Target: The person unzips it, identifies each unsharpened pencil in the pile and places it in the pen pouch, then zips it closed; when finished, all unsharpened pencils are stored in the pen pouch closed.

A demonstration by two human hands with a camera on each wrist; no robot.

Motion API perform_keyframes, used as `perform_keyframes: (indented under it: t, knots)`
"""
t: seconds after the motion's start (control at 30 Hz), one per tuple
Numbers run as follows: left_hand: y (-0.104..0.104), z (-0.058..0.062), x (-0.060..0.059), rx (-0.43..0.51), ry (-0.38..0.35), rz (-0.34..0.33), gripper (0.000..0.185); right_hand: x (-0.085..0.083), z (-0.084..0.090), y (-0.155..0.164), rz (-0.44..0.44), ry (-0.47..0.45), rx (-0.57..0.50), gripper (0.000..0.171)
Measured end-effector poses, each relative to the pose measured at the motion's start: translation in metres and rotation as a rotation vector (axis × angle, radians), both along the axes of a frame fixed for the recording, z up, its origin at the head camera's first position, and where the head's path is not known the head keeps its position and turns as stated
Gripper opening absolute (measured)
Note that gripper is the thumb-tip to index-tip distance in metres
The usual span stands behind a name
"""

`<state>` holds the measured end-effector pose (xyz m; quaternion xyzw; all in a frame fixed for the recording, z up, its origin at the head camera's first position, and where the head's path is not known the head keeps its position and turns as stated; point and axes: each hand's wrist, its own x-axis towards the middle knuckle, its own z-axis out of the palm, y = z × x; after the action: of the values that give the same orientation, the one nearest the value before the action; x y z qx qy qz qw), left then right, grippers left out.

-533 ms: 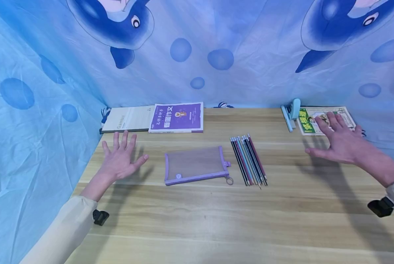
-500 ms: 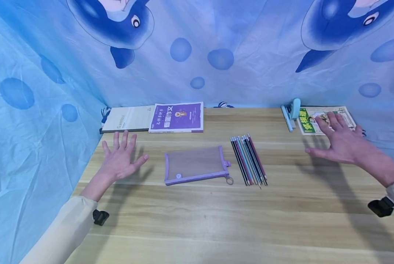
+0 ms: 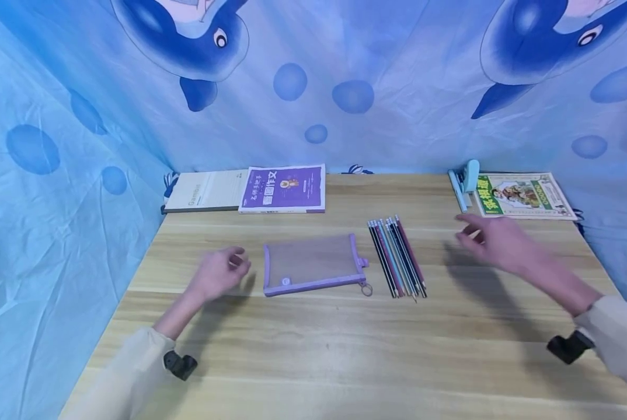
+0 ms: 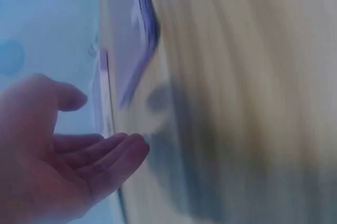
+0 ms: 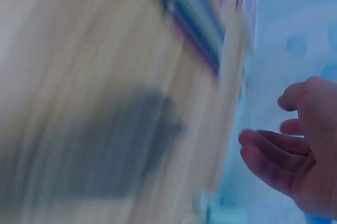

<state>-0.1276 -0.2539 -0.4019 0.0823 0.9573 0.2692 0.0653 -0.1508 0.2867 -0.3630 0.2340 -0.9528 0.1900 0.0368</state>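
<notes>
A: Left hand [image 3: 220,273] is hovering just left of the mesh pouch [image 3: 310,263], fingers loosely curled, holding nothing. Right hand [image 3: 489,239] is hanging right of the pencils [image 3: 396,256], fingers relaxed and apart, empty.

B: Advice: pin the pouch flat on the desk [image 3: 345,344] first, then gather the pencils as one bundle.

Pencils [image 5: 195,21] motion-blurred beyond counting

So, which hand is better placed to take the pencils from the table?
Probably the right. The right hand hovers empty just right of the pencils, with bare table between them. The left hand sits beyond the purple mesh pouch, which lies between it and the pencils.
</notes>
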Motion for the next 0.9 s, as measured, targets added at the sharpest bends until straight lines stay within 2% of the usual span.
perform_keyframes:
  t: [0.1, 0.2, 0.3, 0.43, 0.5, 0.57, 0.67, 0.73, 0.83, 0.9]
  knots:
    - [0.014, -0.007, 0.005, 0.076, -0.086, 0.058, 0.049, 0.003, -0.01, -0.044, 0.068, -0.155, -0.18, 0.04]
    - [0.026, -0.01, 0.006, 0.129, -0.151, 0.114, 0.051, 0.002, -0.019, -0.09, 0.11, -0.333, -0.288, 0.04]
    - [0.036, -0.012, 0.005, 0.136, -0.187, 0.133, 0.055, -0.001, -0.029, -0.129, 0.146, -0.344, -0.252, 0.042]
    - [0.044, -0.012, 0.003, 0.104, -0.192, 0.125, 0.059, -0.009, -0.038, -0.164, 0.128, -0.275, -0.096, 0.051]
    - [0.047, -0.012, 0.003, 0.098, -0.192, 0.126, 0.059, -0.013, -0.041, -0.175, 0.106, -0.301, -0.047, 0.057]
    - [0.05, -0.012, 0.002, 0.094, -0.193, 0.131, 0.055, -0.017, -0.044, -0.182, 0.084, -0.33, -0.027, 0.054]
    - [0.053, -0.014, 0.001, 0.083, -0.174, 0.128, 0.046, -0.024, -0.048, -0.187, 0.044, -0.382, -0.054, 0.044]
    - [0.055, -0.014, 0.0, 0.082, -0.159, 0.125, 0.044, -0.027, -0.05, -0.187, 0.022, -0.403, -0.085, 0.044]
    - [0.056, -0.015, 0.001, 0.081, -0.142, 0.125, 0.053, -0.031, -0.053, -0.186, 0.021, -0.428, -0.134, 0.056]
    - [0.054, -0.016, 0.001, 0.08, -0.153, 0.132, 0.058, -0.033, -0.055, -0.184, 0.024, -0.494, -0.197, 0.064]
